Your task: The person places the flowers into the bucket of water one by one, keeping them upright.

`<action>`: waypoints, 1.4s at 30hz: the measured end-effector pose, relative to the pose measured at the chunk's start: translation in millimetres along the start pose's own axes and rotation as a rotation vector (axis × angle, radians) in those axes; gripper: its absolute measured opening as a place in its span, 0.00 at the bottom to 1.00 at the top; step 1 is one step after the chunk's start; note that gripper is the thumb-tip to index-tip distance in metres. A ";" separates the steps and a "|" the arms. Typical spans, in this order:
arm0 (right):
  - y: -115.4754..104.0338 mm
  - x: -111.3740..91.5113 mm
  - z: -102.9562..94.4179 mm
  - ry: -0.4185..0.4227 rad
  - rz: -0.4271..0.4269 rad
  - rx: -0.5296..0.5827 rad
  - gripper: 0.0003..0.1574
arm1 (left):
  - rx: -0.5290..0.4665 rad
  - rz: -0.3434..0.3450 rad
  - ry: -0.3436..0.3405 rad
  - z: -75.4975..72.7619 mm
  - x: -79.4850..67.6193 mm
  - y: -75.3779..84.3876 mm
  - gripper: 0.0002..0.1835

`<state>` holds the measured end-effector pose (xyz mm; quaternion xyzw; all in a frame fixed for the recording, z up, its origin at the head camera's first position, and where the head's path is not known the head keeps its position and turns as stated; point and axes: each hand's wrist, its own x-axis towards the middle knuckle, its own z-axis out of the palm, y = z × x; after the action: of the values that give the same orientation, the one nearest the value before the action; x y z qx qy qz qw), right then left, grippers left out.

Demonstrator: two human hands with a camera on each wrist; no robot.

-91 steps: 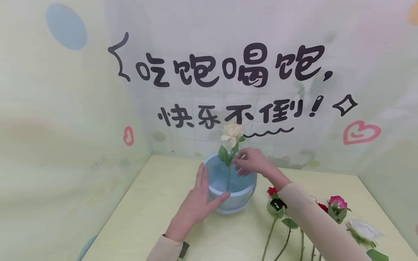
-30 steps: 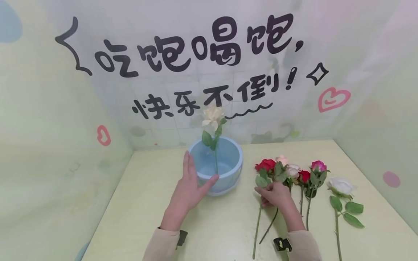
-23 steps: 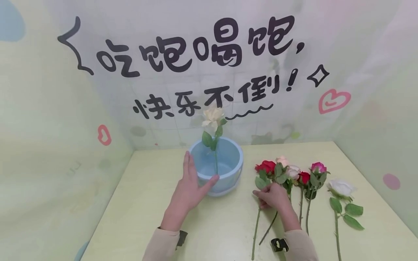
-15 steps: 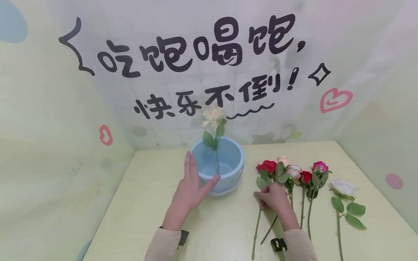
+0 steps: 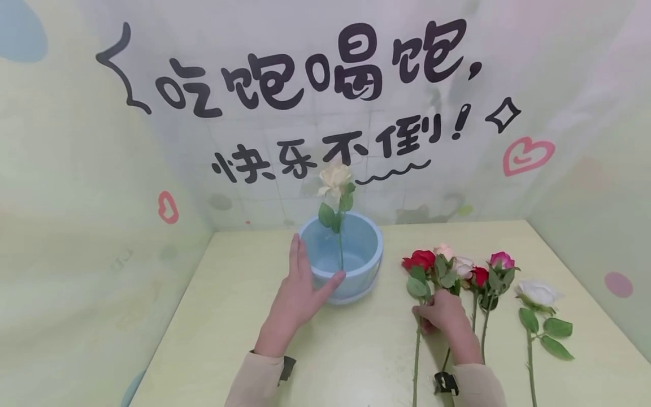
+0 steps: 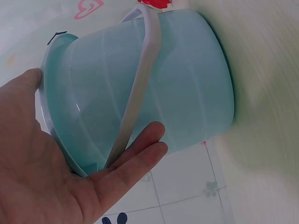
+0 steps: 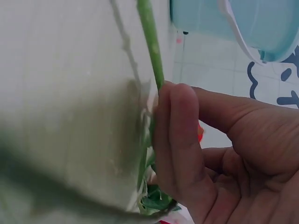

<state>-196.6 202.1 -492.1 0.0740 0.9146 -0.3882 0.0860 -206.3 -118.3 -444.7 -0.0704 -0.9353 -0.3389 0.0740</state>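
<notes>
A light blue bucket point(image 5: 363, 288) with a pale handle point(image 6: 140, 79) stands on the table, a cream rose point(image 5: 334, 180) upright inside it. Against the bucket's left side rests my left hand point(image 5: 300, 299), its fingers fairly straight and the thumb at the near rim. My right hand point(image 5: 447, 316) pinches the stem of a red rose point(image 5: 420, 260), just below its leaves. In the right wrist view, the green stem point(image 6: 152, 44) is not shown, but the rose's stem point(image 7: 152, 44) runs into my curled fingers point(image 7: 184, 126), close above the table.
Beside the right hand lie a pale pink rose point(image 5: 463, 267), a smaller red rose point(image 5: 480, 276) and a magenta rose point(image 5: 502, 260). A white rose point(image 5: 539, 293) lies farther right. Printed cloth walls point(image 5: 285, 34) enclose the pale table point(image 5: 244, 271).
My right hand has left the cream rose in the bucket and gone to the red rose. Lately hand and stem have shifted slightly right. The left hand stays at the bucket.
</notes>
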 end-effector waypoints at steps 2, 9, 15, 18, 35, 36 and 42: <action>2.1 -1.2 -1.1 -0.020 0.009 0.013 0.19 | 0.001 0.003 0.002 0.1 -0.3 0.2 0.69; 6.1 -1.5 -2.7 -0.091 0.032 0.114 0.14 | 0.008 0.022 0.006 -0.9 0.1 0.6 0.68; 2.6 0.2 -14.0 -0.118 0.009 0.162 0.14 | -0.009 -0.009 -0.006 -0.1 0.9 1.0 0.69; -3.3 2.4 -26.3 -0.133 -0.043 0.253 0.13 | -0.016 -0.021 -0.009 0.9 -0.1 0.9 0.69; -116.0 1.2 -120.4 0.091 -0.436 0.466 0.26 | -0.006 0.003 0.002 -3.8 -0.3 2.4 0.68; -122.0 1.5 -122.4 0.100 -0.459 0.486 0.24 | -0.009 0.003 0.001 -3.5 -0.2 2.1 0.68; -153.4 7.0 -131.8 0.096 -0.539 0.580 0.19 | 0.000 0.008 0.009 -2.0 -0.4 1.2 0.68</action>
<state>-247.6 192.4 -296.5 -0.1295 0.7566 -0.6351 -0.0864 -205.5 -118.7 -442.5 -0.0728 -0.9346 -0.3388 0.0797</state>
